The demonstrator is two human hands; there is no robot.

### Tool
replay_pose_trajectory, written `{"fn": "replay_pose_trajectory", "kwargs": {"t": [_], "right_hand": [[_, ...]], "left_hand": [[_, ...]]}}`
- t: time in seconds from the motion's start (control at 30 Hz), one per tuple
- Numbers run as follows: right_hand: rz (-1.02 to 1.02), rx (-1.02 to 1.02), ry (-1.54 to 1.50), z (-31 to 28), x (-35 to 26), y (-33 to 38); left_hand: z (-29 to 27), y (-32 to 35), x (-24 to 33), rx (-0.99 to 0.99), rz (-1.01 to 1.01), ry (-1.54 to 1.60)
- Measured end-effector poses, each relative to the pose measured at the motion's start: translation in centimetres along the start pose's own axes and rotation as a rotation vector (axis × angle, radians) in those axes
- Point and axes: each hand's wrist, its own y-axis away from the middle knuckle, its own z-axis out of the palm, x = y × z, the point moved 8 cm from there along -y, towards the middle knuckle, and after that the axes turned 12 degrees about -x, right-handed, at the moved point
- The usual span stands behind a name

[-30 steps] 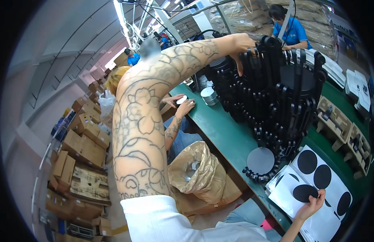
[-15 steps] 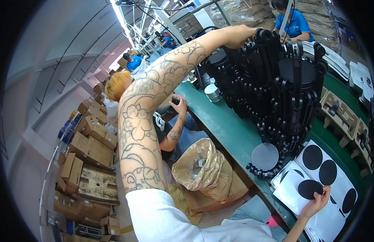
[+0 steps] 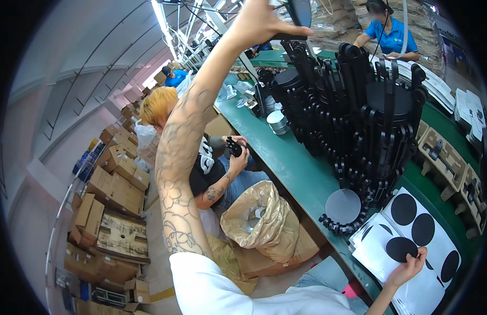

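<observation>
My tattooed left arm reaches up across the view. At the top edge my left hand (image 3: pixel 262 23) grips a dark part with a flat face (image 3: pixel 300 11), cut off by the picture's edge, so its full shape is hidden. Below and right of it stand tall stacks of black round parts with jointed arms (image 3: pixel 353 115). My right hand (image 3: pixel 409 266), at the lower right, pinches the edge of a black round pad (image 3: pixel 401 249). Under that pad lie white sheets (image 3: pixel 377 262) bearing more black round pads (image 3: pixel 404 209). A ring-shaped black part with a grey disc (image 3: pixel 342 206) lies beside the sheets.
Silver discs (image 3: pixel 277 123) are stacked on the green table (image 3: pixel 264 139). A brown bag (image 3: pixel 259 220) stands on a box beside it. A co-worker (image 3: pixel 201 173) sits at left holding a black part; another (image 3: pixel 394 37) works across the table. Beige trays (image 3: pixel 443 147) line the right.
My left hand has moved up and left, off the top of the black stacks, and now shows a dark part in it. My right hand stays on the pad. The seated co-worker's hands have shifted.
</observation>
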Motion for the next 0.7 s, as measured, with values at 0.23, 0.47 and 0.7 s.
{"fn": "replay_pose_trajectory", "kwargs": {"t": [0.23,0.47,0.7], "right_hand": [[-0.116,0.066,-0.007,0.0,-1.0,0.6],[-0.111,0.06,0.205,0.3,-1.2,0.4],[-0.084,-0.144,0.105,2.7,-2.8,-0.3]], "left_hand": [[0.6,20.1,5.0,0.184,-0.197,0.58],[11.7,33.8,17.3,0.418,-0.197,2.216],[18.4,38.8,21.3,0.781,-0.553,2.328]]}}
